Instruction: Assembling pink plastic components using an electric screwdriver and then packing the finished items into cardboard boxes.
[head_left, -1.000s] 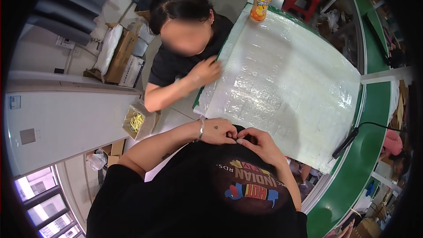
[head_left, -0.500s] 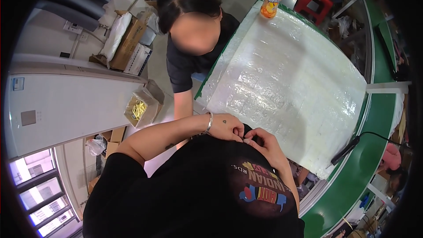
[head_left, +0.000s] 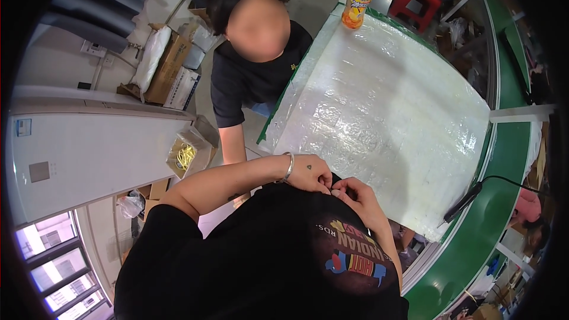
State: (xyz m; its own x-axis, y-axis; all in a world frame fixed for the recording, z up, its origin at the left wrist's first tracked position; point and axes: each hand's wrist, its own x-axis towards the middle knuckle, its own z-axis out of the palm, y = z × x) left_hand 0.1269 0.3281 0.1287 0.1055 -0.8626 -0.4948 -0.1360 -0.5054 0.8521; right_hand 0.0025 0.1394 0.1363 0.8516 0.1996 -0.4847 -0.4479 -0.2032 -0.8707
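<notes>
Both my hands meet in front of the black T-shirt (head_left: 249, 249) I wear, just short of the table's near edge. My left hand (head_left: 308, 173), a silver bangle at its wrist, is closed with its fingers curled downward. Close by on the right, my right hand (head_left: 358, 197) pinches with thumb and fingers. The fingertips of the two nearly touch over dark cloth. What lies between them is too small and too hidden to make out.
A table (head_left: 409, 112) under clear plastic film spreads ahead, with a yellow-capped drink bottle (head_left: 358, 1) at its far corner. Another person (head_left: 255, 83) in a dark shirt is to the left of it. A black cabled tool (head_left: 463, 204) rests at the right edge, beside a green conveyor belt (head_left: 474, 249).
My hands stay pinched together at nearly the same spot. The other person's head has lifted and moved slightly. The whole view has shifted a little.
</notes>
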